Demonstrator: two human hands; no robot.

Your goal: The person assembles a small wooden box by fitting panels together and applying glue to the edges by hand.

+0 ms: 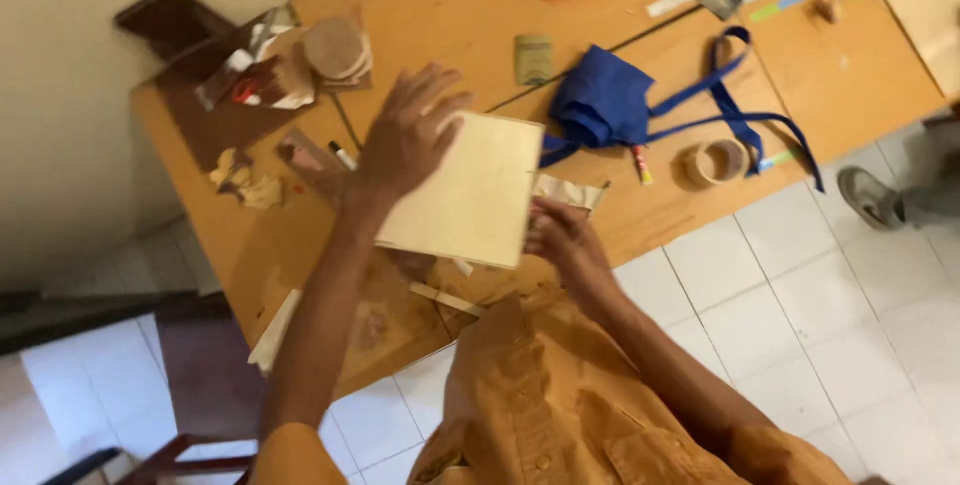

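- The person holds a pale thin wooden board [468, 190] tilted above the worktop [430, 15], its broad face turned up toward the camera, which suits looking it over or working on that face.
- The left hand [405, 140] lies spread over the board's upper left corner; its grip is wide, fingers fanned flat on the surface and pressing rather than clenched.
- The right hand [562, 237] takes the board's lower right edge; its grip is closed on that edge, fingers curled under, thumb side up, so the board is carried from below while the other hand steadies it.
- Just beyond the right grip lies a blue cloth bag [610, 105] with long straps, and further right a roll of tape [717, 162].
- Beyond the left grip sits a stack of round wooden discs [337, 48]; crumpled paper scraps [243, 180] lie to its left.
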